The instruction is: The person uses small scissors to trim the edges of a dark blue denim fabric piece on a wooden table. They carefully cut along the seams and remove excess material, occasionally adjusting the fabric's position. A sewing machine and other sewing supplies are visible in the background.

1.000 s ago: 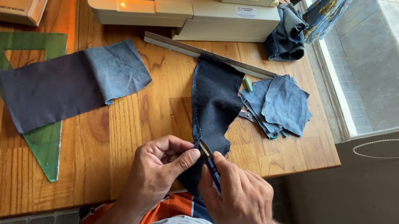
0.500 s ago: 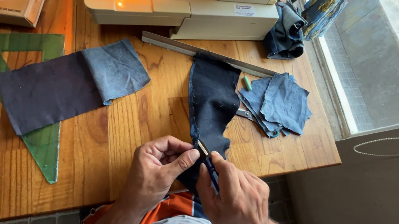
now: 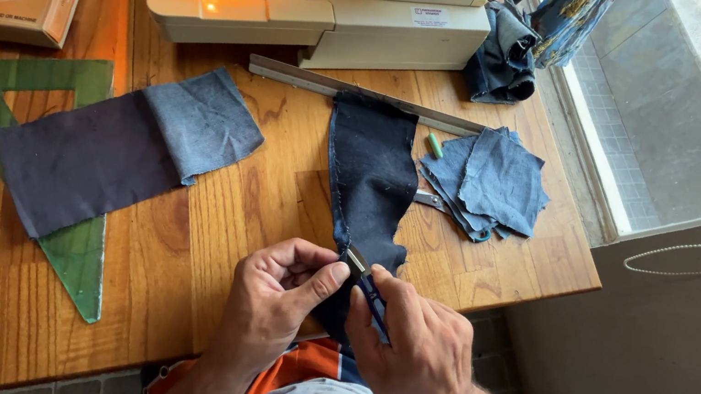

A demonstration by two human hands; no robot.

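Hands curl together: left hand (image 3: pixel 275 297) pinches denim strip (image 3: pixel 371 182), right hand (image 3: pixel 412 345) grips snips (image 3: pixel 369 288).

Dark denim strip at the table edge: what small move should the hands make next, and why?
Probably close the small blue-handled snips in the right hand on the edge of the dark denim strip. The blade tip already sits at the fabric where the left hand pinches it between thumb and fingers, so the spot looks held ready for a cut.
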